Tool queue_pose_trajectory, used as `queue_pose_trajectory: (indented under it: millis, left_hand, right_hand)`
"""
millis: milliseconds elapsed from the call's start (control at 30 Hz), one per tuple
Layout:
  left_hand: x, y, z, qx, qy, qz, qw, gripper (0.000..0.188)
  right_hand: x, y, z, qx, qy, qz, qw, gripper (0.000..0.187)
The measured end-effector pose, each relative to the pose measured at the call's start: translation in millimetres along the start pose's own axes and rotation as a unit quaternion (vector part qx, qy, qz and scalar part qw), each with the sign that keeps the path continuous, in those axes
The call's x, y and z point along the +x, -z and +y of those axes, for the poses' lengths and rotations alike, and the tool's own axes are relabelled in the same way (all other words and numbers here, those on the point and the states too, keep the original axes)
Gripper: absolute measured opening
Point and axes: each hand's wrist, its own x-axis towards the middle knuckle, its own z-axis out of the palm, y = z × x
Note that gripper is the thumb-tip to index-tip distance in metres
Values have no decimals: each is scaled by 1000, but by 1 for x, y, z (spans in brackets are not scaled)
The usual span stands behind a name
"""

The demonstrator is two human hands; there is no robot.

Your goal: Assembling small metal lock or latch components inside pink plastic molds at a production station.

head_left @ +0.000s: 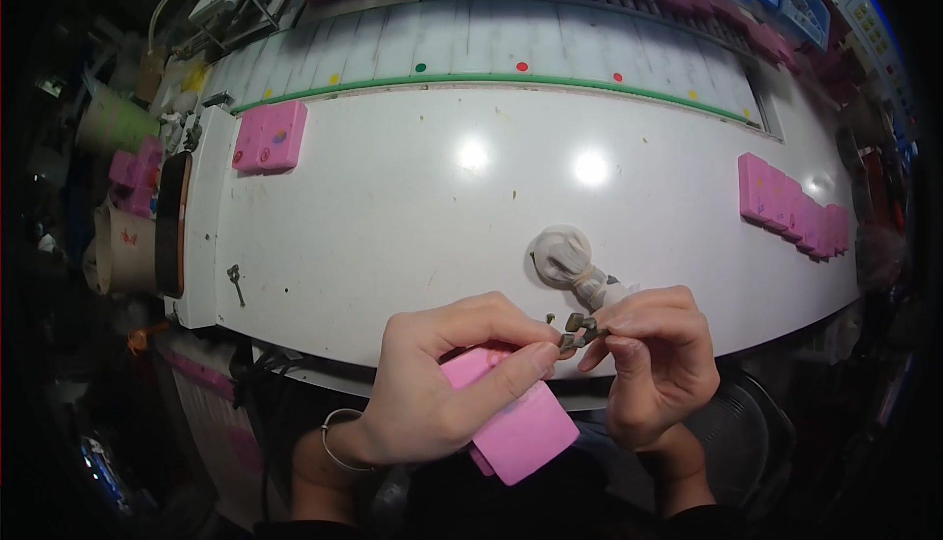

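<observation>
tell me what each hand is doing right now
left hand: closed on pink plastic case, fingers pinching small metal clip
right hand: fingers pinching the same clip

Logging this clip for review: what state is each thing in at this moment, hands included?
Left hand: closed around the pink case, thumb on the metal clip.
Right hand: pinching the small metal clip.
Pink case: held, off the table.
Small metal clip: held between both hands.
Row of pink cases: lying flat on the table.
Cloth-wrapped tool: lying on the table.

A pink rectangular case (526, 427) with rounded corners, tilted above the near edge of the white surface (413, 216), with a small dark metal clip (578, 332) just above it.
</observation>
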Motion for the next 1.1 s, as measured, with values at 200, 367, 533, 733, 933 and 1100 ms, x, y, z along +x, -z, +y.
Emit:
queue_pose_trajectory:
  millis: [200,367,533,733,933,1100]
  left_hand:
    - [-3,1,-3,17,-30,5,999,9]
    - [-1,5,-6,21,-59,-48,997,9]
    - [1,-1,-2,-11,-35,-24,999,8]
    - [5,-2,-1,-31,10,-13,999,9]
    - [5,-3,-3,-36,9,-18,999,8]
    - [3,-6,-2,-57,4,-8,998,8]
  right_hand:
    - [-3,-1,3,41,-9,-5,999,12]
    - [-5,-3,4,69,-22,-3,997,10]
    - [-5,-3,5,115,-65,13,991,8]
    - [-7,2,9,47,-1,-15,999,11]
    - [-9,4,9,23,11,-26,999,12]
    - [-9,4,9,45,15,-27,999,12]
